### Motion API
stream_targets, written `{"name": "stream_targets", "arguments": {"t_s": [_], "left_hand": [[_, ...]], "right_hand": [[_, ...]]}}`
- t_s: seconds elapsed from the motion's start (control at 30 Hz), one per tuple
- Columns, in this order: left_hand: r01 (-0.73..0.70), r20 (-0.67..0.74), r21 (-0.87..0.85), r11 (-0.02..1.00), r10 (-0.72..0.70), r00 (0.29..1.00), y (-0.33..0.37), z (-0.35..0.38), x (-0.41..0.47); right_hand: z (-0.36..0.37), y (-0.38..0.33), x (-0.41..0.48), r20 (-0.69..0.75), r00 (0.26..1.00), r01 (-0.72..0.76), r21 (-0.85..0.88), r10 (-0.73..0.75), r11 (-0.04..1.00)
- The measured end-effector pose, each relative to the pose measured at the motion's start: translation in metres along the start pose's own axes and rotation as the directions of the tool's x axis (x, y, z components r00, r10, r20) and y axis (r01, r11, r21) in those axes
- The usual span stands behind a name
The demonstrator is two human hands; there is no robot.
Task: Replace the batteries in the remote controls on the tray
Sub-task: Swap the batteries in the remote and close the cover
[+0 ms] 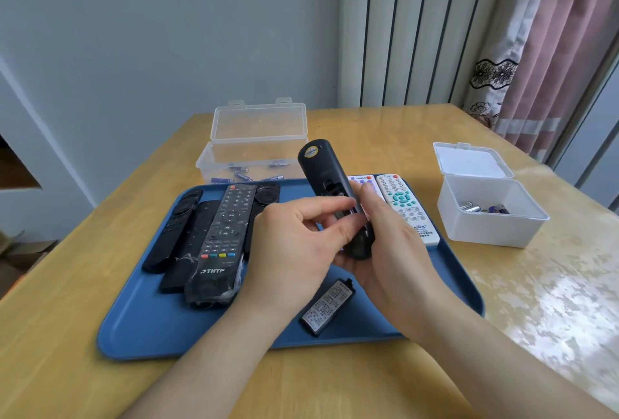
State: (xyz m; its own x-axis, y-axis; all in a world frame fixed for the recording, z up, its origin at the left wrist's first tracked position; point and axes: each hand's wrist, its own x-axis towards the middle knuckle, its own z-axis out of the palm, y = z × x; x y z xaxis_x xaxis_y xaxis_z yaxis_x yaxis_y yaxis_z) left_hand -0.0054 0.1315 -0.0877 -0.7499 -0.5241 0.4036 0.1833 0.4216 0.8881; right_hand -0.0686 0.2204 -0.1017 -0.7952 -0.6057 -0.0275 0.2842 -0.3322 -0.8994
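We look down at a wooden worktop (368,130) with a blue tray (140,328) on it. Above the middle of the tray, both hands hold a black remote (326,170), back side up and tilted away, its battery compartment uncovered. The right hand (385,251) wraps around the remote's lower end, thumb along its right edge. The left hand (291,244) has its thumb and curled fingers pinched at the open compartment; we cannot tell whether they also hold a battery. The battery cover (328,306) lies on the tray just below the hands. To the left on the tray lie several black remotes, among them a THTF remote (221,244); to the right lies a white remote (405,207). Behind the tray stands an open clear box (254,157) with batteries inside. To the right, off the tray, an open white box (485,217) holds a few more batteries.
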Motion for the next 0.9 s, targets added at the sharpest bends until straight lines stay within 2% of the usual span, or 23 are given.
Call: {"name": "stream_targets", "arguments": {"t_s": [0.3,0.47,0.67,0.8,0.9], "left_hand": [[-0.210,0.007,0.331,0.920,0.220,0.976,0.009,-0.006,0.001],[-0.236,0.056,0.332,0.913,0.231,0.971,0.014,-0.010,-0.001],[-0.297,0.042,0.402,0.866,0.306,0.951,0.013,-0.008,0.001],[-0.205,-0.015,0.384,0.900,0.228,0.974,0.011,-0.008,0.004],[-0.047,-0.029,0.177,0.983,0.053,0.998,0.012,-0.010,0.010]], "right_hand": [[0.000,-0.003,-0.001,0.001,1.000,0.028,0.041,-0.028,0.999],[-0.001,-0.002,-0.001,0.009,0.999,0.054,0.025,-0.054,0.998],[0.001,0.000,-0.001,0.001,0.999,0.050,-0.017,-0.050,0.999],[0.004,0.000,-0.003,0.015,0.996,0.088,-0.049,-0.087,0.995],[0.009,-0.001,-0.008,0.064,0.989,0.140,-0.072,-0.135,0.988]]}}
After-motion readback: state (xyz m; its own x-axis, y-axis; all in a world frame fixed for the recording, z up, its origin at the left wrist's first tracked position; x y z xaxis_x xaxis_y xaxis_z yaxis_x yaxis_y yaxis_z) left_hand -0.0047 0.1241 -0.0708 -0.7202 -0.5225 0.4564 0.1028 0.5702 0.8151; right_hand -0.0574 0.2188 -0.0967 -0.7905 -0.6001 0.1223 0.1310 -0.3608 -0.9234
